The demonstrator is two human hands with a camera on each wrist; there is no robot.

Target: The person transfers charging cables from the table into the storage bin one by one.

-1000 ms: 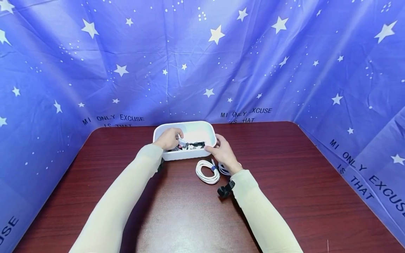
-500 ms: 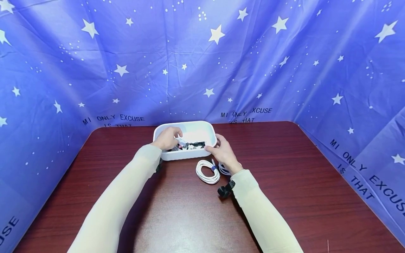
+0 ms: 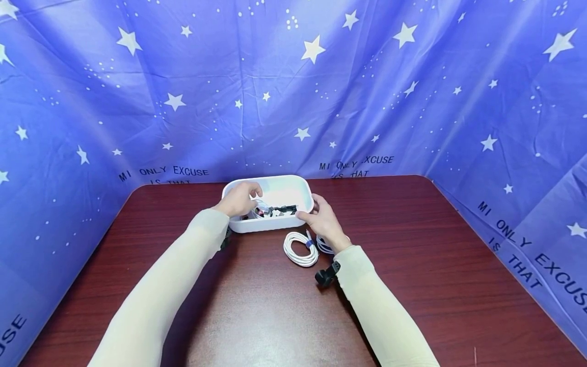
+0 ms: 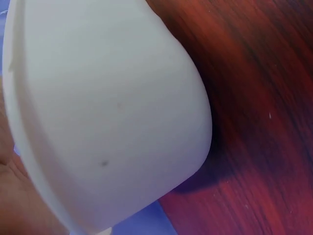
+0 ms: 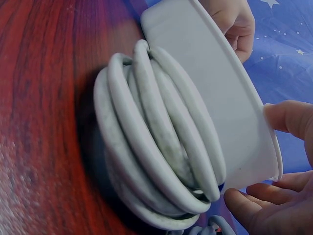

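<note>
A white box (image 3: 268, 224) with rounded corners stands at the back of the table, with coiled cables inside it. My left hand (image 3: 238, 199) reaches over its left end, fingers bent down beside a white cable (image 3: 261, 206); the fingertips are mostly hidden, so whether they pinch it is unclear. Beside that lies a black cable (image 3: 286, 209). My right hand (image 3: 323, 219) grips the box's right end, thumb on the rim and fingers against the outer wall. In the left wrist view the box wall (image 4: 117, 98) covers most of the left hand.
In front of the box lies a white cable coil (image 3: 295, 250) bound with a blue tie. A second coil (image 3: 324, 245) is partly hidden under my right wrist. A blue star-printed curtain (image 3: 266, 127) rises behind the brown table (image 3: 275, 316).
My left hand has shifted slightly left inside the box, uncovering a little more of the things there. The right hand and the box stay where they were.
</note>
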